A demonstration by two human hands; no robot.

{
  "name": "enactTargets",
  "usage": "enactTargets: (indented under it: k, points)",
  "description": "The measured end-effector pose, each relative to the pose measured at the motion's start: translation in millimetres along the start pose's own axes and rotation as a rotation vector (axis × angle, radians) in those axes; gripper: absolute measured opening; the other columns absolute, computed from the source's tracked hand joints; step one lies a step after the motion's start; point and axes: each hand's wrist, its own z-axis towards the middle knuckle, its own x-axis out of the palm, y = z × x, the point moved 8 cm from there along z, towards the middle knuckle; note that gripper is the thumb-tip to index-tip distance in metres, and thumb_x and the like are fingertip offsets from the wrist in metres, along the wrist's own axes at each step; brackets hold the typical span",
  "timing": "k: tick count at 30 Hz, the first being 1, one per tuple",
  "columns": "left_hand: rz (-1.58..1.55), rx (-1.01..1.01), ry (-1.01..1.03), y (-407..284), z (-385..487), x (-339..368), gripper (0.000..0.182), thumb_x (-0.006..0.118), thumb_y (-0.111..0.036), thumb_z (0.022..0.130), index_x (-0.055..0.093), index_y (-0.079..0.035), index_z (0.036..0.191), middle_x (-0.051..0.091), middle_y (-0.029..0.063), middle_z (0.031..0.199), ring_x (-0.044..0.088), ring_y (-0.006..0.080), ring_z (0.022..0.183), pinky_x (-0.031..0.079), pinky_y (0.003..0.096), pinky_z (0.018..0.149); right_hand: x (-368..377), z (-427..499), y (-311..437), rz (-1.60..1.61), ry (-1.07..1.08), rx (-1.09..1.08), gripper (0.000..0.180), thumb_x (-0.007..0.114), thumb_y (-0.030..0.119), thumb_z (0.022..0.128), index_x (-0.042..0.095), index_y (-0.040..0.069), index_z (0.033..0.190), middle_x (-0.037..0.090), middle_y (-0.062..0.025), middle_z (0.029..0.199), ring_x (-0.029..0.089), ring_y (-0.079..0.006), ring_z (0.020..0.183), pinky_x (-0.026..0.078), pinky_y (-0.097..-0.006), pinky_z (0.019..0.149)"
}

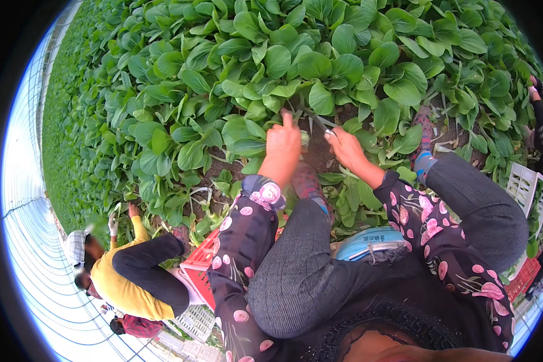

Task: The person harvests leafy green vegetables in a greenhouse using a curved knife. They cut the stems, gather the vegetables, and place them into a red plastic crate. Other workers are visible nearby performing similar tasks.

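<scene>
My left hand (284, 139) is at the near edge of the dense green leafy vegetables, which look like bok choy (314, 65). It closes around a plant (304, 137) whose pale base shows at its right side; leaves hide some of the fingertips. In my right hand (345, 147) is a knife (318, 121), its blade pointing up and left among the stems, a short way right of my left hand. The blade's tip is partly hidden by leaves. Brown soil and loose leaves (353, 194) lie below both hands.
My patterned shoes rest on the soil, one below my hands, the other (424, 124) at right. A red plastic crate (201, 267) stands at left, beside a co-worker in a yellow top (122, 280). White (522, 185) and red (525, 278) crates and another person's arms are at the right rim.
</scene>
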Motion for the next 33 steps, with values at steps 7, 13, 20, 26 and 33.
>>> enactTargets:
  k: [7, 13, 20, 26, 33]
  points:
    - [-0.042, 0.069, -0.075, 15.8, -35.6, 37.6, 0.022, 0.064, -0.014, 0.077, 0.066, -0.006, 0.097, 0.059, 0.01, 0.113, 0.064, 0.0229, 0.074, 0.052, 0.0357, 0.064, 39.2, 19.0, -16.4, 0.066, 0.102, 0.069, 0.034, 0.053, 0.031, 0.099, 0.054, -0.002, 0.104, 0.063, -0.0312, 0.09, 0.059, -0.0513, 0.092, 0.045, -0.0535, 0.078]
    - [-0.069, 0.086, -0.146, 17.5, -48.5, 38.5, 0.029, 0.062, -0.014, 0.075, 0.066, -0.003, 0.103, 0.06, 0.009, 0.115, 0.061, 0.022, 0.075, 0.049, 0.0354, 0.066, 56.2, 21.7, -19.0, 0.091, 0.101, 0.08, 0.034, 0.053, 0.032, 0.1, 0.053, -0.002, 0.099, 0.063, -0.0286, 0.082, 0.061, -0.0495, 0.084, 0.046, -0.0519, 0.072]
    - [-0.121, 0.164, -0.247, 25.4, -65.9, 17.7, 0.032, 0.062, -0.013, 0.078, 0.066, -0.003, 0.108, 0.059, 0.0111, 0.116, 0.062, 0.0204, 0.077, 0.051, 0.0338, 0.069, 41.7, -47.9, -35.8, 0.231, 0.129, 0.229, 0.032, 0.058, 0.033, 0.1, 0.055, 0.002, 0.095, 0.061, -0.0076, 0.066, 0.061, -0.0182, 0.061, 0.048, -0.035, 0.06]
    - [-0.195, 0.235, -0.338, 25.9, -103.6, -26.5, 0.038, 0.064, -0.013, 0.081, 0.068, -0.005, 0.118, 0.06, 0.0127, 0.128, 0.063, 0.0163, 0.072, 0.052, 0.0316, 0.069, 5.3, -37.5, 2.3, 0.652, 0.009, 0.141, 0.033, 0.074, 0.03, 0.091, 0.057, 0.005, 0.105, 0.06, 0.0006, 0.077, 0.051, -0.0072, 0.054, 0.04, -0.0228, 0.049]
    - [-0.218, 0.209, -0.333, 5.5, -112.2, -42.9, 0.035, 0.066, -0.01, 0.08, 0.071, -0.007, 0.115, 0.061, 0.011, 0.131, 0.065, 0.0153, 0.071, 0.053, 0.0345, 0.071, 25.8, -36.0, 40.5, 0.93, 0.199, 0.289, 0.036, 0.076, 0.015, 0.087, 0.055, 0.003, 0.113, 0.064, -0.0032, 0.079, 0.052, -0.0048, 0.052, 0.037, -0.0191, 0.043]
